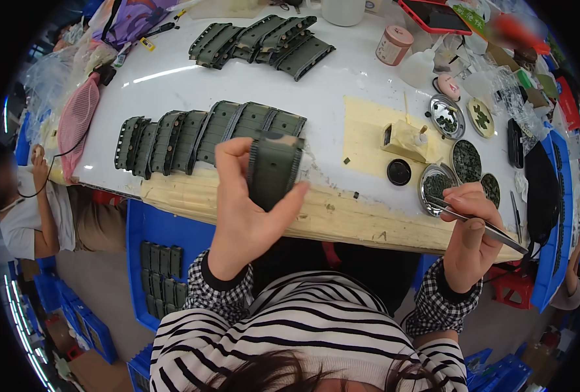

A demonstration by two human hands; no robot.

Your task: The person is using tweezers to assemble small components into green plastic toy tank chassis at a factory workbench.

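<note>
My left hand grips a curved dark green plastic piece with a camouflage-patterned edge, held up above the table's near edge. In my right hand are metal tweezers, pinched between thumb and fingers. The tweezers' tips reach to a round metal dish of tiny dark green bits. Close to this dish stand other dishes of bits and a round black lid. Left of my left hand, a row of similar green pieces leans together on the table.
A second group of green pieces lies farther back. A tape-wrapped block with a small bottle stands on yellow paper. Beyond are a pink jar and a red-cased phone. Below left, a blue crate holds more pieces; another person sits at left.
</note>
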